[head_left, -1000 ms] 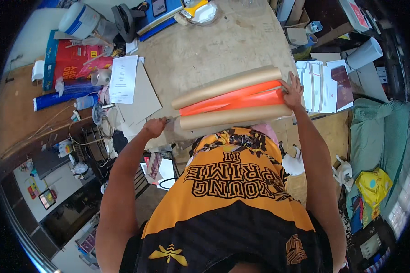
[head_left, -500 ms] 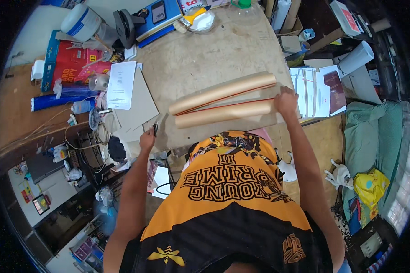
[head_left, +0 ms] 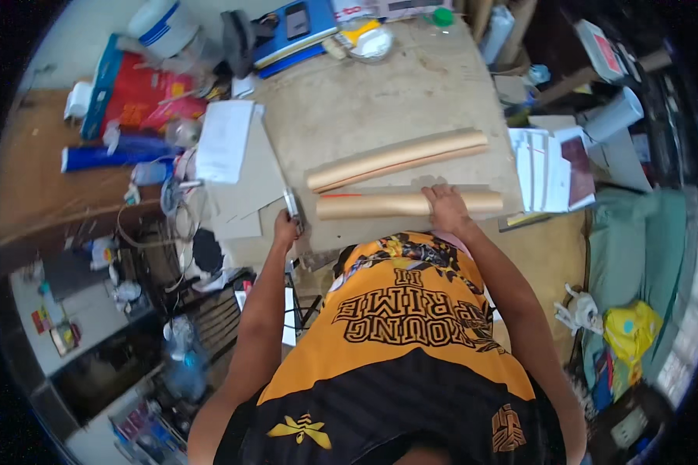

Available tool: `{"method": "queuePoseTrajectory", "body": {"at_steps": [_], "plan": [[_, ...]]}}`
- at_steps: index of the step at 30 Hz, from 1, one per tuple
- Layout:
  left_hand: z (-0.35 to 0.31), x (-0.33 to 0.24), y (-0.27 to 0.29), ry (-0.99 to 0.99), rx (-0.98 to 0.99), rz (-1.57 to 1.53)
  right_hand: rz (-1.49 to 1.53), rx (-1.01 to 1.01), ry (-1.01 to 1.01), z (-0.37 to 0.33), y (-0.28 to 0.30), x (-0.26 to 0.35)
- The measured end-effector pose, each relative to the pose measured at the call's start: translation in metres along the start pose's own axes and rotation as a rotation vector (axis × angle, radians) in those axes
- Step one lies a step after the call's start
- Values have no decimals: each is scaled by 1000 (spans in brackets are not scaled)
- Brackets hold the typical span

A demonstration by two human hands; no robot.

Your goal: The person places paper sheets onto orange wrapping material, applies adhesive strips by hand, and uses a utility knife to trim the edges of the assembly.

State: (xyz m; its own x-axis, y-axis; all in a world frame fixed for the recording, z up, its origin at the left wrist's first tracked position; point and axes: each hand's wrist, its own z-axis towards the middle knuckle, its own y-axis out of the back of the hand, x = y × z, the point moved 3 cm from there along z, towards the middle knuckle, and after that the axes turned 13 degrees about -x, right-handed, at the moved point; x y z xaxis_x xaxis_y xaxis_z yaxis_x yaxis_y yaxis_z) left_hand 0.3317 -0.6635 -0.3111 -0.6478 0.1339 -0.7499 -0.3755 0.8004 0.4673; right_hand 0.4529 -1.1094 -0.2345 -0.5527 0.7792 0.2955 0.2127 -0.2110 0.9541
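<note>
Worktop (head_left: 380,97): pale, worn, bearing two rolls.
Near roll (head_left: 368,206): brown, landmark of the entry; thin orange-red strip (head_left: 341,195) along its far side, leftward.
Far roll (head_left: 399,160): brown, beyond near roll, gap widening rightward.
Left hand (head_left: 285,228): closed round silvery tool (head_left: 291,203), perhaps scissors, just beside near roll's left end; tip directed forward.
Right hand (head_left: 447,208): palm down on near roll, right of its middle, digits slightly spread; forearm slanting inward.
Step, as judged: steadying near roll, tool in reserve.
Next move: seemingly calls for light, even pressure, lest near roll loosen.
</note>
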Motion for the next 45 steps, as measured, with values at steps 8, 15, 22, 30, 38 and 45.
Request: {"method": "queuePoseTrajectory", "body": {"at_steps": [8, 15, 22, 30, 38, 45], "plan": [[-10, -46, -33, -114, -96, 195, 410, -189, -323, -76, 54, -19], [-8, -57, -17, -426, -237, 776, 522, -346, -625, -141, 69, -6], [-153, -247, -114, -1403, -29, 452, 968, -216, -626, -179, 60, -43], [-396, -335, -360, -2131, 1015, 880, 1481, 60, -546, -297, 80, -119], [-475, -304, -507, -1804, 1517, 1102, 728, 16, -887, -413, 168, -167], [-514, -296, -594, -1650, 1462, 998, 242, -63, -1020, -461, 181, -225]]}}
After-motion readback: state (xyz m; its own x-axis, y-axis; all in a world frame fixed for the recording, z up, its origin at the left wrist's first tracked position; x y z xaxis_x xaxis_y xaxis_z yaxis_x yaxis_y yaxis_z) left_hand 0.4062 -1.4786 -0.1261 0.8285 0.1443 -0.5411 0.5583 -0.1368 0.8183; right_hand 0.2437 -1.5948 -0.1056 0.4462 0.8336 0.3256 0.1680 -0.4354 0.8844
